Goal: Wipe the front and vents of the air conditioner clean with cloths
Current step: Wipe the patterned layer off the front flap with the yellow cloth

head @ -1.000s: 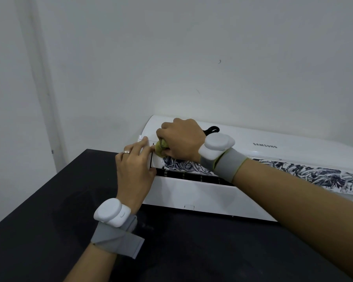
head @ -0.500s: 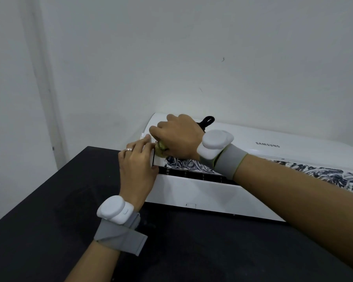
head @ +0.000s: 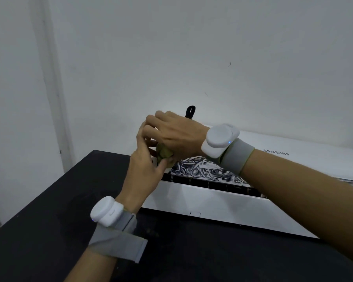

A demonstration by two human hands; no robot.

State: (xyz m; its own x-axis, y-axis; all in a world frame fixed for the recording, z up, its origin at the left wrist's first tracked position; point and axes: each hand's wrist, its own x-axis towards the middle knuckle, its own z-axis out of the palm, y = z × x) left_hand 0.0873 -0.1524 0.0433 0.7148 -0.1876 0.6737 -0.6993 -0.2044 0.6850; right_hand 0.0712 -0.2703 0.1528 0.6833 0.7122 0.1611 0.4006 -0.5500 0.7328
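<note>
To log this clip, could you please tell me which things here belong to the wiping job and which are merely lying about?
Job: air conditioner; yellow-green cloth, gripped by the right hand; left hand beside it.
Lying about: black loop behind the unit; black table underneath.

White air conditioner (head: 222, 202), black table (head: 49, 220), yellow-green cloth (head: 164, 153)
The unit's front carries a black-and-white swirled band (head: 202, 169) and grey lettering (head: 276, 153); the wall (head: 171, 47) is pale grey, the wrist devices (head: 219, 139) white on grey straps, the loop (head: 190, 111) black.

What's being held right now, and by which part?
The right hand grips the bunched cloth from above; the left hand touches its lower edge with the thumb, pinch unclear.
</note>
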